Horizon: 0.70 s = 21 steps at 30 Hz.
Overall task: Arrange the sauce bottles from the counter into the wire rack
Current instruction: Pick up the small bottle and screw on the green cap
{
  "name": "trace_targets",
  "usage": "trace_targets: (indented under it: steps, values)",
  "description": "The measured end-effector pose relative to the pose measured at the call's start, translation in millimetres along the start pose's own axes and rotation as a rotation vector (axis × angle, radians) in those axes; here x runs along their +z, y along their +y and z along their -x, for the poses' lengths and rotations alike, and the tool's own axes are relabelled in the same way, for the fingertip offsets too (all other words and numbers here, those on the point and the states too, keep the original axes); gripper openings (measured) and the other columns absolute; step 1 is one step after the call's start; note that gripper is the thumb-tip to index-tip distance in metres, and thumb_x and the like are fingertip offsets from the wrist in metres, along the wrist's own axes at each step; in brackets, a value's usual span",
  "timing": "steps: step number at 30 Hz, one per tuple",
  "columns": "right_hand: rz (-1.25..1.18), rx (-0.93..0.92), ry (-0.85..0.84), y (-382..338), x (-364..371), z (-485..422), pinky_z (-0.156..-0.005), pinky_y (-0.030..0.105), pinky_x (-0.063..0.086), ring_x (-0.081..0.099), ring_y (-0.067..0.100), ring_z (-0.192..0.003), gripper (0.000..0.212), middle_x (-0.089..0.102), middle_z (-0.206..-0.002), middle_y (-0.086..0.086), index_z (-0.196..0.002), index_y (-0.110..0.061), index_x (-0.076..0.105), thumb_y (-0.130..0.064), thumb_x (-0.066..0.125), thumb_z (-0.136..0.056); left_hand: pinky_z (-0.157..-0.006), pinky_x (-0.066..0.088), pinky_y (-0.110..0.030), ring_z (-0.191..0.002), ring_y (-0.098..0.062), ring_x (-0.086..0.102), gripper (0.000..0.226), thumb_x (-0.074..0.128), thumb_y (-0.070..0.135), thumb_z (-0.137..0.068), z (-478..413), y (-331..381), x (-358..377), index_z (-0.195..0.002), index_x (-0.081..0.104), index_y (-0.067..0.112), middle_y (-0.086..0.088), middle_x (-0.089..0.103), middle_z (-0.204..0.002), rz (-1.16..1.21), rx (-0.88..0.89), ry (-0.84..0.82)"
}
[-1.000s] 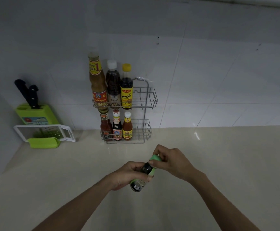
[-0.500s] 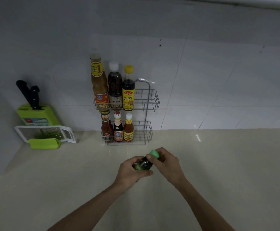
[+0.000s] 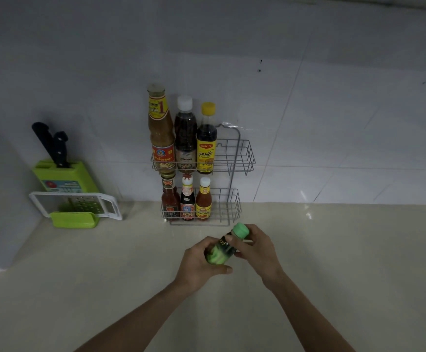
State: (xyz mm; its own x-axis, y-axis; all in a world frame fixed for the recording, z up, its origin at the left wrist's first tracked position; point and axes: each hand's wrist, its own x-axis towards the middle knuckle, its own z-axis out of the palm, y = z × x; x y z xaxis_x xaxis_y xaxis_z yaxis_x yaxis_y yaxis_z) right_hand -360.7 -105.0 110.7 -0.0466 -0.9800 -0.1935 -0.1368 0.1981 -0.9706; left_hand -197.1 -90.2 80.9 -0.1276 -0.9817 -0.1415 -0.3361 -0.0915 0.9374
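A small dark sauce bottle with a green cap and green label [image 3: 220, 251] is tilted in the air just above the counter, in front of the wire rack [image 3: 242, 158]. My left hand [image 3: 199, 265] wraps its body from below. My right hand [image 3: 256, 247] holds its neck by the green cap [image 3: 240, 230]. The two-tier rack stands against the tiled wall. Three tall bottles [image 3: 185, 138] fill the left of its upper shelf, and three short bottles [image 3: 188, 199] fill the left of its lower shelf. The right part of each shelf holds nothing.
A green knife block with two black-handled knives [image 3: 59, 174] stands at the left by the wall. A white grater over a green tray [image 3: 77, 207] lies in front of it. The beige counter [image 3: 333, 262] stretches to the right.
Both hands have carried the green-capped bottle away from me towards the rack. The bottle has turned, so its green label now faces up.
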Motion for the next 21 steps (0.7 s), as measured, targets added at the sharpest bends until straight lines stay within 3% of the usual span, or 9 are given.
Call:
trace_targets:
  steps: [4, 8, 11, 14, 17, 21]
  values:
    - [-0.007, 0.027, -0.011, 1.9, 7.8, -12.9, -0.069, 0.033, 0.062, 0.072, 0.021, -0.084, 0.03, 0.07, -0.096, 0.008, -0.097, -0.016, 0.066, -0.023, 0.083, -0.073, -0.074, 0.049, -0.01, -0.092, -0.002, 0.063, 0.066, 0.092, 0.022, -0.053, -9.3, -7.0, 1.9, -0.11, 0.06, 0.026, 0.009, 0.068, -0.101, -0.02, 0.018, 0.024]
    - [0.045, -0.01, -0.038, -9.5, 0.7, -45.4, -0.071, 0.033, 0.061, 0.067, 0.024, -0.094, 0.037, 0.067, -0.103, 0.008, -0.098, -0.017, 0.056, -0.014, 0.083, -0.072, -0.095, 0.036, -0.017, -0.122, -0.01, 0.046, 0.094, 0.089, 0.02, -0.06, -22.1, -21.2, -10.7, -0.14, 0.039, 0.025, 0.007, 0.054, -0.13, -0.087, -0.029, 0.042]
    - [0.092, -0.102, -0.06, -24.2, -8.7, -75.9, -0.075, 0.036, 0.059, 0.067, 0.023, -0.092, 0.034, 0.068, -0.1, 0.005, -0.094, -0.019, 0.055, -0.01, 0.081, -0.073, -0.105, 0.03, -0.023, -0.131, -0.013, 0.039, 0.09, 0.084, 0.013, -0.068, -34.3, -21.8, -29.1, -0.143, 0.035, 0.017, 0.004, 0.046, -0.139, -0.042, -0.074, 0.179]
    - [0.107, -0.219, -0.101, -40.6, -11.8, -103.9, -0.08, 0.034, 0.056, 0.065, 0.023, -0.09, 0.036, 0.062, -0.1, 0.002, -0.096, -0.02, 0.057, 0.001, 0.077, -0.075, -0.105, 0.03, -0.024, -0.13, -0.012, 0.04, 0.085, 0.082, 0.01, -0.071, -49.6, -17.5, -48.4, -0.143, 0.036, 0.016, 0.002, 0.046, -0.142, 0.013, -0.085, 0.271]
    - [0.251, -0.314, -0.097, -48.9, -6.7, -127.9, -0.092, 0.031, 0.053, 0.06, 0.021, -0.102, 0.043, 0.064, -0.11, 0.001, -0.104, -0.018, 0.061, 0.01, 0.073, -0.073, -0.103, 0.031, -0.022, -0.125, -0.009, 0.042, 0.083, 0.081, 0.01, -0.073, -63.5, -13.4, -58.0, -0.143, 0.037, 0.018, 0.004, 0.047, -0.14, -0.006, -0.061, 0.264]
    - [0.35, -0.343, -0.141, -37.0, 3.7, -145.3, -0.09, 0.03, 0.053, 0.059, 0.022, -0.104, 0.048, 0.063, -0.109, 0.0, -0.103, -0.017, 0.061, 0.018, 0.065, -0.07, -0.105, 0.029, -0.021, -0.131, -0.013, 0.04, 0.083, 0.079, 0.012, -0.075, -77.9, -9.0, -53.5, -0.144, 0.034, 0.016, 0.003, 0.043, -0.143, -0.038, -0.025, 0.233]
